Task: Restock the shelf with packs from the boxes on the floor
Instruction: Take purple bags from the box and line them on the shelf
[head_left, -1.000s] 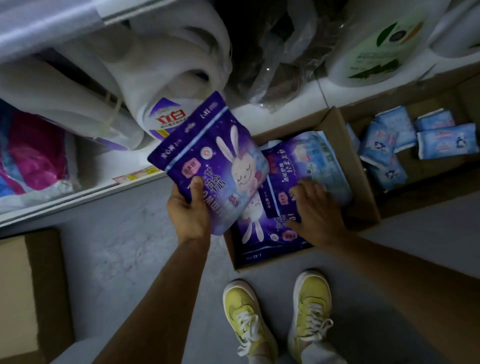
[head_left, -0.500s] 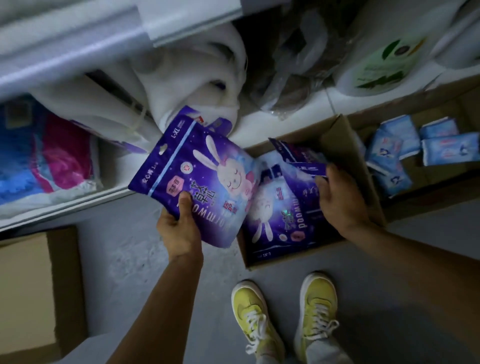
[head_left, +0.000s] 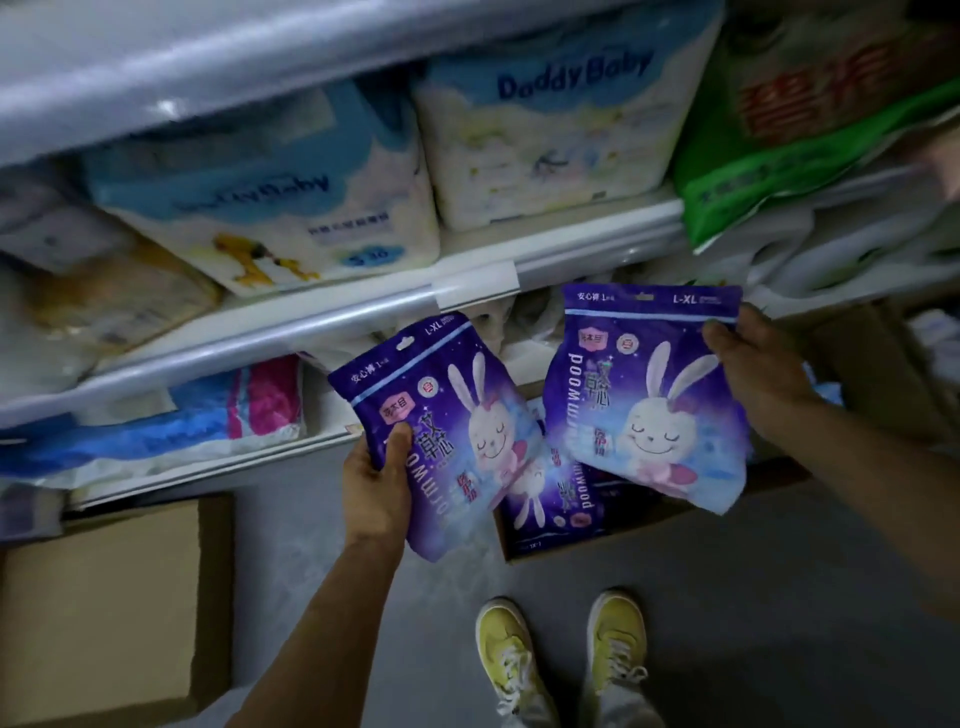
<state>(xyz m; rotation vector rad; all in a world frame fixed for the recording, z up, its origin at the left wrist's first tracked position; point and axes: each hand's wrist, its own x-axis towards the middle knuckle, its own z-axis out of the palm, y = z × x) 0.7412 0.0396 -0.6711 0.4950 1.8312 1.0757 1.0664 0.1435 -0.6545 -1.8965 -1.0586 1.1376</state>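
My left hand (head_left: 376, 480) grips the lower left corner of a purple pack with a white rabbit (head_left: 447, 426), held upright in front of the low shelf. My right hand (head_left: 758, 374) holds a second, matching purple pack (head_left: 644, 395) by its right edge, level with the first and above the open cardboard box (head_left: 524, 553) on the floor. Another purple pack (head_left: 540, 499) lies inside that box, partly hidden by the held ones. The white shelf rail (head_left: 311, 322) runs just above and behind both packs.
Large white-and-blue diaper packs (head_left: 545, 130) fill the shelf above, with a green bag (head_left: 789, 135) at the right. A blue-and-pink pack (head_left: 208, 415) lies on the bottom shelf. A closed cardboard box (head_left: 104, 608) stands at lower left; another box (head_left: 872, 358) sits at the right. My yellow shoes (head_left: 561, 660) stand on grey floor.
My right hand has lifted a second purple pack out of the box and turned it upright. The left pack rose slightly. The view has tilted up, showing the upper shelf.
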